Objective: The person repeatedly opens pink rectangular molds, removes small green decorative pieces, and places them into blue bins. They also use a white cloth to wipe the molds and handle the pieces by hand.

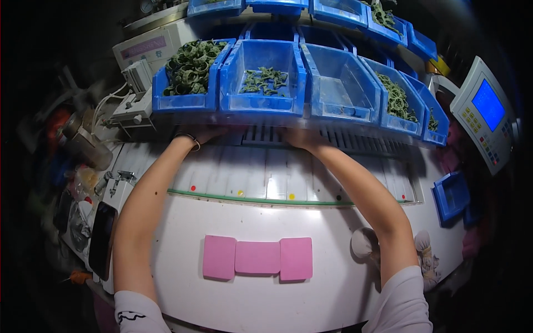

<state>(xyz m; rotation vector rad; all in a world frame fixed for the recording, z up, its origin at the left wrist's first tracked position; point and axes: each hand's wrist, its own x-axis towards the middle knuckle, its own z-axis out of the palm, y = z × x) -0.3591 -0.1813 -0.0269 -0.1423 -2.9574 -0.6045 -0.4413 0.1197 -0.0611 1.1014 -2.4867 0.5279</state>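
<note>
Slotted rack [361, 142], along the far side of the white tabletop [255, 305]. Left hand [206, 133] and right hand [304, 137] at it, blurred, partly hidden; grasp cannot be told. Above: blue bins [264, 105], some holding green pieces [194, 66].

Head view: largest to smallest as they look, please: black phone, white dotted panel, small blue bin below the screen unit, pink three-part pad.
1. White dotted panel
2. Pink three-part pad
3. Black phone and small blue bin: too alike to rank
</note>
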